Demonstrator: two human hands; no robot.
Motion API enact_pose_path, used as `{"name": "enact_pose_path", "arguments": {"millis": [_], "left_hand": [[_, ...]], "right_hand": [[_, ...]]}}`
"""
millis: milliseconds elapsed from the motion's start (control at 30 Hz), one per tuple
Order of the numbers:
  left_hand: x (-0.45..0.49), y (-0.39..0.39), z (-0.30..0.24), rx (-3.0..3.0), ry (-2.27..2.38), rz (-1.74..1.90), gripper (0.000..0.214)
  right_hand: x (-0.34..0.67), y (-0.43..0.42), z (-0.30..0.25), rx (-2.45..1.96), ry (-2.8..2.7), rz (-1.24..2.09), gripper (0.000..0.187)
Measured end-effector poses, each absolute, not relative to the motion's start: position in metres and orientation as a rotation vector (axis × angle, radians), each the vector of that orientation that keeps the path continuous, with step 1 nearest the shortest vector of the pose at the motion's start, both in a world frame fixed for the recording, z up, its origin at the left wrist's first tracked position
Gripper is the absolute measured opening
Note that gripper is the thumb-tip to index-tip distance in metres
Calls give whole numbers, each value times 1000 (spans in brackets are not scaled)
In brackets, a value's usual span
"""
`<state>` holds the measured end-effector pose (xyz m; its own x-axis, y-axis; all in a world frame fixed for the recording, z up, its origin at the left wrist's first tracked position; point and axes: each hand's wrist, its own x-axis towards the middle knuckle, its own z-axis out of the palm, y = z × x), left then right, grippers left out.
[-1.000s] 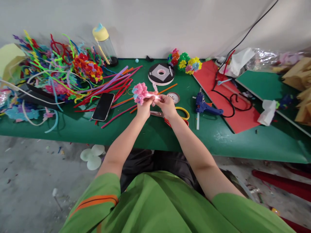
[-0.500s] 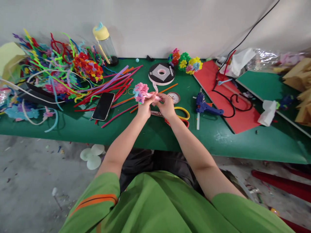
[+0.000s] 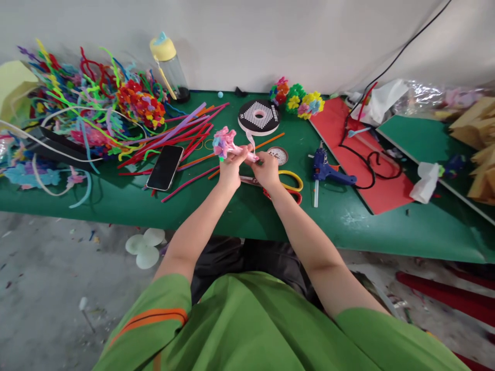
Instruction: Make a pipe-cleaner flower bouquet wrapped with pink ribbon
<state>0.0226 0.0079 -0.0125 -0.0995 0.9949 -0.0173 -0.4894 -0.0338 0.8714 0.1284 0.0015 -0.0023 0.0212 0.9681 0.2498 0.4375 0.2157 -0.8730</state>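
My left hand (image 3: 231, 172) is closed round the stem of a small bouquet of pink and blue fuzzy pipe-cleaner flowers (image 3: 225, 142), whose head points left. At the stem's right end, my right hand (image 3: 266, 167) has its fingertips pinched on pale pink ribbon (image 3: 251, 140). That ribbon comes down from a black-and-white ribbon spool (image 3: 259, 117) lying flat just behind the hands. Scissors (image 3: 291, 180) with yellow and red handles lie under and beside my right wrist. A small round disc (image 3: 278, 154) sits behind my right hand.
Left of the hands are a phone (image 3: 165, 167), loose pipe cleaners (image 3: 189, 134), a colourful heap of them (image 3: 85, 113) and a bottle (image 3: 169, 69). To the right lie a blue glue gun (image 3: 327, 170) and a red board (image 3: 371, 180). Finished flower bunches (image 3: 296, 97) stand behind.
My right fingers have turned a little at the stem end, and the ribbon now meets the stem farther right. The bouquet has tilted slightly, its head up. The spool looks unmoved on the table.
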Motion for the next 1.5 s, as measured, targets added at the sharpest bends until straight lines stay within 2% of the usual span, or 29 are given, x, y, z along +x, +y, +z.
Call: {"name": "enact_pose_path", "arguments": {"millis": [200, 333, 467, 600, 700, 900, 1267, 1500], "left_hand": [[22, 9, -13, 794, 897, 1489, 39], [19, 11, -11, 841, 906, 1440, 30], [15, 12, -8, 898, 922, 1419, 26], [15, 11, -4, 974, 925, 1426, 26], [16, 8, -1, 1040, 935, 1410, 30], [20, 8, -3, 1078, 971, 1431, 38], [22, 11, -20, 1120, 1122, 1529, 34], [18, 14, -21, 1170, 1160, 1394, 31]], "right_hand": [[131, -3, 5, -1405, -1538, 643, 11], [131, -4, 1, -1347, -1506, 814, 17], [135, 5, -5, -1183, -1365, 1070, 11], [140, 11, -2, -1028, -1068, 1344, 8], [141, 11, 0, -1061, -927, 1432, 8], [136, 12, -8, -1162, -908, 1309, 11], [135, 13, -13, -1190, -1060, 1135, 13], [137, 14, -15, -1224, -1060, 1078, 11]]}}
